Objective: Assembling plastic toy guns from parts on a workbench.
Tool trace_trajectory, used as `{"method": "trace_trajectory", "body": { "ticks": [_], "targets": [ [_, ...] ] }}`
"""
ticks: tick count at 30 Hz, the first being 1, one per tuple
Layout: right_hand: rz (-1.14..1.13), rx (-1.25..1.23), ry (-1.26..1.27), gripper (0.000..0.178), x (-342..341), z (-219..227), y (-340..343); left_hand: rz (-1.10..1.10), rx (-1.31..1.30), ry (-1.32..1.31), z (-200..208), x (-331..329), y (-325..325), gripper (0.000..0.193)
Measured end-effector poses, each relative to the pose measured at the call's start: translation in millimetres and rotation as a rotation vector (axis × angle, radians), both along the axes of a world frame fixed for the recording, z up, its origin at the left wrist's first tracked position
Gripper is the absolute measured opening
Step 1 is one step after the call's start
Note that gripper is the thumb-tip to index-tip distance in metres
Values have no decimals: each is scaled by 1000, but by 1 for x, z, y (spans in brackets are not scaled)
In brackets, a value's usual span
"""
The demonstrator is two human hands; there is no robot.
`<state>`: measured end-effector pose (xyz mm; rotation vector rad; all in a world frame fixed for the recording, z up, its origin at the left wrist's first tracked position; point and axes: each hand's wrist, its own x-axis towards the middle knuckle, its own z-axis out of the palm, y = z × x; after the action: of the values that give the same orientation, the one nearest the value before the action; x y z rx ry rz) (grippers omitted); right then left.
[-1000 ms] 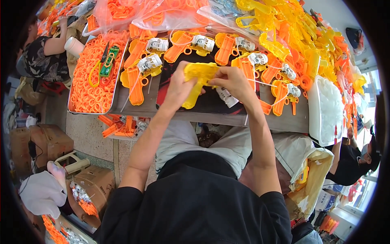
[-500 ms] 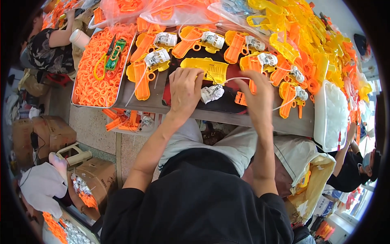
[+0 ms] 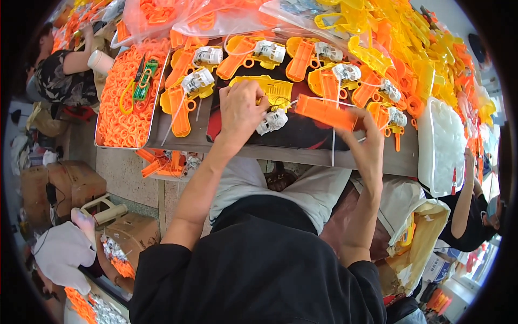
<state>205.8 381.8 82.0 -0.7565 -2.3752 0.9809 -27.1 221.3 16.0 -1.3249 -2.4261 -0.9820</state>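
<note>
At the front middle of the table, a yellow toy gun shell (image 3: 281, 89) lies open side up, with a white motor unit (image 3: 273, 122) hanging from it by thin dark wires. My left hand (image 3: 240, 110) is closed at the shell's left edge, fingertips pinched on it near the wires. An orange toy gun handle piece (image 3: 322, 112), slightly blurred, is held by its right end in my right hand (image 3: 368, 141), just right of the shell. A white tube (image 3: 333, 100) passes behind that piece. Several half-built toy guns (image 3: 268, 51) in orange and yellow lie around the shell.
A metal tray of orange rings (image 3: 127, 97), with green-and-yellow cutters (image 3: 143, 81) on top, stands left. At the right is a white plastic bin (image 3: 440, 143). Yellow shells (image 3: 399, 32) pile up at the back right. Co-workers sit on both sides.
My right hand has picked up the orange handle piece from the table and lifted it beside the shell. My left hand stays at the shell, fingers more curled.
</note>
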Motion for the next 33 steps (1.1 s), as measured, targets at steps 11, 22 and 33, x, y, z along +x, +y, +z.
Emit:
{"method": "trace_trajectory", "body": {
  "ticks": [11,22,33],
  "targets": [
    [-134,39,392,27,-87,-3,17,-222,57,4,5,-2,-12,14],
    [-28,-275,555,25,-79,11,-4,-239,159,-368,18,-16,-4,21],
    [-142,-216,557,25,-71,-3,1,-177,219,-433,6,-21,15,23]
  ]
}}
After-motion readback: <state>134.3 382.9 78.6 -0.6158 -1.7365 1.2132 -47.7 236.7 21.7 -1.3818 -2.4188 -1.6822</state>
